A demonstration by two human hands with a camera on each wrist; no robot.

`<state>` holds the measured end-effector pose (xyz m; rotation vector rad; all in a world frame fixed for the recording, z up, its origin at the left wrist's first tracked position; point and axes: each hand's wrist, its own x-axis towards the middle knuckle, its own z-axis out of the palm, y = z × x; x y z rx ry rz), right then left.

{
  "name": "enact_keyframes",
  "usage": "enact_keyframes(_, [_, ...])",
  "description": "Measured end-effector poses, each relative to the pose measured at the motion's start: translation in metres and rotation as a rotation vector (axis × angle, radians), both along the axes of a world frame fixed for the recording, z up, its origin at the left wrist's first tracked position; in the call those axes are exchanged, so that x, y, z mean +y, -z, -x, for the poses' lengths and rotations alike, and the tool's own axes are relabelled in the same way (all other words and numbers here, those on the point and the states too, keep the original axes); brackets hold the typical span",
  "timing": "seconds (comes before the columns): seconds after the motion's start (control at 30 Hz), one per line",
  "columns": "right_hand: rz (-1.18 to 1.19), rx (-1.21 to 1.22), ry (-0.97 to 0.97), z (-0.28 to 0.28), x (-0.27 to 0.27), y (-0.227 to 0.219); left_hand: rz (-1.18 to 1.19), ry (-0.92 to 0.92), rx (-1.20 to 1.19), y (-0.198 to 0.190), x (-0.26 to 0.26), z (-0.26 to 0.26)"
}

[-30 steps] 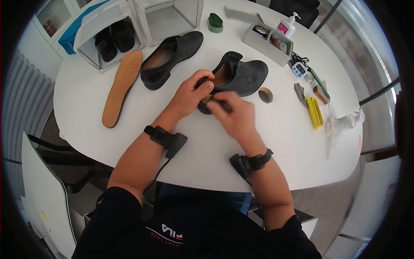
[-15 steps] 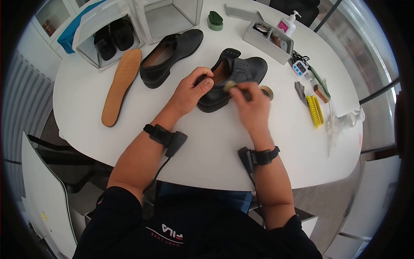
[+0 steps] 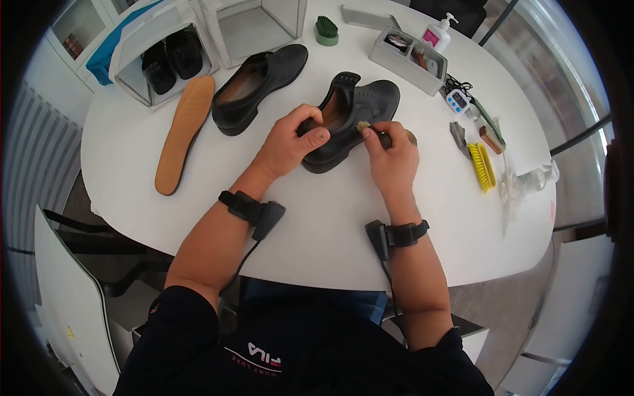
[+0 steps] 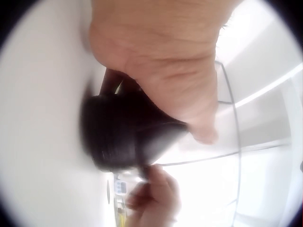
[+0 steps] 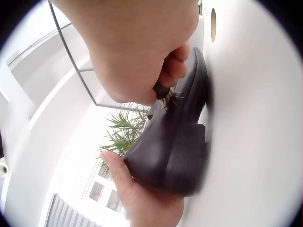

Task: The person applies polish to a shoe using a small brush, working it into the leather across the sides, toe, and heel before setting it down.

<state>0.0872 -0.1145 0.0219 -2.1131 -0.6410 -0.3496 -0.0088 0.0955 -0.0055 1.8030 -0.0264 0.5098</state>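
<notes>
A black leather shoe (image 3: 379, 100) sits sole-down on the white table, its toe pointing away to the right. My left hand (image 3: 288, 144) grips the heel end, fingers over the collar and thumb on the near side. Between the thumb and fingers of my right hand (image 3: 394, 162) is a small brush (image 5: 162, 91) with a dark handle. Its pale bristles (image 3: 362, 125) touch the near side of the upper, around mid-shoe. The right wrist view shows the bristles against the leather, with the handle mostly hidden in the fingers.
To the left lie the other black shoe (image 3: 267, 87) and a tan insole (image 3: 184, 135). Behind them stands a box (image 3: 125, 86) with a dark pair inside. A green brush (image 3: 326, 32), a grey organizer (image 3: 422, 76), a timer (image 3: 456, 101) and a yellow brush (image 3: 481, 168) lie farther off.
My right hand has moved the brush from the heel forward along the shoe's near side toward the middle. My left hand keeps its grip at the heel.
</notes>
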Motion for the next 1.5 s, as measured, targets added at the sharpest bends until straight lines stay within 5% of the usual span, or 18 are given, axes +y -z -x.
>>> enact_keyframes(0.2, [-0.135,0.157,-0.538,0.027,0.007,-0.004,0.009,0.02,0.02,-0.001,-0.003,0.002])
enact_keyframes(0.23, [-0.14,0.158,-0.532,0.023,0.007,-0.001,-0.008,0.004,0.018,0.0,-0.001,0.001])
enact_keyframes(0.33, [-0.005,-0.057,-0.005,-0.003,0.001,0.001,-0.054,-0.001,0.017,0.001,0.0,0.001])
enact_keyframes(0.4, [0.052,-0.002,0.077,-0.012,-0.004,0.003,-0.083,0.017,0.022,0.003,-0.002,0.0])
enact_keyframes(0.47, [-0.079,0.112,-0.094,-0.008,-0.005,0.005,-0.197,-0.028,-0.174,0.004,-0.005,-0.004])
enact_keyframes(0.6, [-0.254,0.447,-0.469,-0.003,-0.013,-0.004,-0.079,0.131,-0.063,0.003,0.002,-0.001])
enact_keyframes(0.67, [-0.259,0.483,-0.454,-0.015,-0.014,0.003,0.036,0.161,-0.057,0.004,0.005,-0.001])
enact_keyframes(0.73, [-0.082,0.267,-0.016,-0.023,-0.013,0.005,-0.003,0.144,-0.044,0.002,0.006,0.001])
enact_keyframes(0.77, [-0.054,0.23,0.048,-0.029,-0.016,0.012,-0.04,0.126,-0.034,0.001,0.006,0.0])
enact_keyframes(0.97, [-0.266,0.645,-0.447,-0.029,-0.028,-0.003,-0.008,0.115,0.009,-0.007,-0.001,0.003])
enact_keyframes(1.0, [-0.27,0.646,-0.447,-0.031,-0.028,0.001,-0.011,0.117,0.012,-0.005,0.0,0.002])
enact_keyframes(1.07, [-0.159,0.388,-0.051,-0.038,-0.025,0.009,-0.099,0.132,-0.015,0.0,0.001,-0.002])
enact_keyframes(1.2, [-0.329,0.438,-0.032,-0.037,-0.024,0.002,-0.176,0.084,0.012,-0.017,-0.015,0.0])
enact_keyframes(1.27, [-0.38,0.439,-0.011,-0.041,-0.028,0.003,-0.657,-0.049,0.059,-0.027,-0.028,0.002])
enact_keyframes(1.5, [-0.567,0.579,0.048,-0.052,-0.045,-0.008,-0.974,0.046,-0.236,-0.06,-0.066,0.003])
